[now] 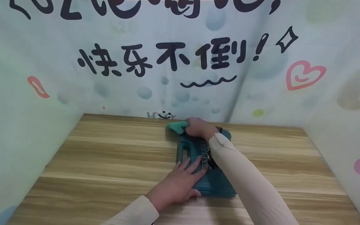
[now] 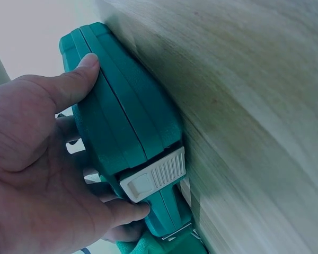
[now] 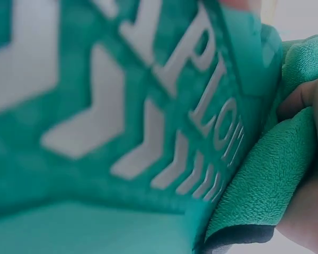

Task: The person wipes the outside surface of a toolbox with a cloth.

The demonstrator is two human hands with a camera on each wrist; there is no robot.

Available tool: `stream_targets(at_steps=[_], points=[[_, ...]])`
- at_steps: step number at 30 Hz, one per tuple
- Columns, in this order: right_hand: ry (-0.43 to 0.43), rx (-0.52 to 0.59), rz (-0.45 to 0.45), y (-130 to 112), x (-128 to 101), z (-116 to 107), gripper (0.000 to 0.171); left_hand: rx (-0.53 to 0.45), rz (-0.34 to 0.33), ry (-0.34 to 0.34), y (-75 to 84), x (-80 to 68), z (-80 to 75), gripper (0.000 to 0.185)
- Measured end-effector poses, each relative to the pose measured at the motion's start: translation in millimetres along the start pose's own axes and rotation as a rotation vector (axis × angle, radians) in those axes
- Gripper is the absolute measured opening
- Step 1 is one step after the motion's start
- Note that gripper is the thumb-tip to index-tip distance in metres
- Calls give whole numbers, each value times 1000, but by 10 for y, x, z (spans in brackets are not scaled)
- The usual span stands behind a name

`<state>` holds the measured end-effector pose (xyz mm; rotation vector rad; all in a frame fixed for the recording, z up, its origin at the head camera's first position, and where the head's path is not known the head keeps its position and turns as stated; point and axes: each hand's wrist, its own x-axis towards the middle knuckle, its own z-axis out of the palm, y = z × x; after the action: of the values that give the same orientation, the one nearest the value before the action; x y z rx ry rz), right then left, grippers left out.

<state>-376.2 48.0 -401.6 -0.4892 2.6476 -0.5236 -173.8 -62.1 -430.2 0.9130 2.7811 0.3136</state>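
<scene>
- A teal case (image 1: 198,162) lies flat on the wooden tabletop (image 1: 105,156), toward the back and near the printed wall (image 1: 167,62).
- The left hand (image 1: 180,182) rests on the near end of the case with fingers spread flat; the left wrist view shows its thumb (image 2: 69,79) along one edge and its fingers lying by the grey latch (image 2: 153,177).
- The right hand (image 1: 198,126) bunches a green cloth (image 1: 177,126) against the far end of the case, fingers curled round it.
- The step looks like wiping the case while the left hand steadies it; the next stroke would call for firm pressure from the left hand so the case does not slide.
- The right forearm covers much of the lid.
- The right wrist view is too close to read: only part of raised white lettering (image 3: 212,106) shows.
- Whether the latch is fastened is hard to tell.
</scene>
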Motion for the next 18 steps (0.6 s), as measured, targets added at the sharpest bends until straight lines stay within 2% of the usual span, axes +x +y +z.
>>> stream_targets(at_steps=[7,14,18], points=[[-36,-14,3,-123,-3,14,49,-36,8,-2,0,-12,-20,75],[-47,-18,-38,-151,-17,39,23,25,41,-13,-22,-4,-25,76],[-33,26,-52,-112,-38,27,21,27,27,-24,-27,14,-14,77]])
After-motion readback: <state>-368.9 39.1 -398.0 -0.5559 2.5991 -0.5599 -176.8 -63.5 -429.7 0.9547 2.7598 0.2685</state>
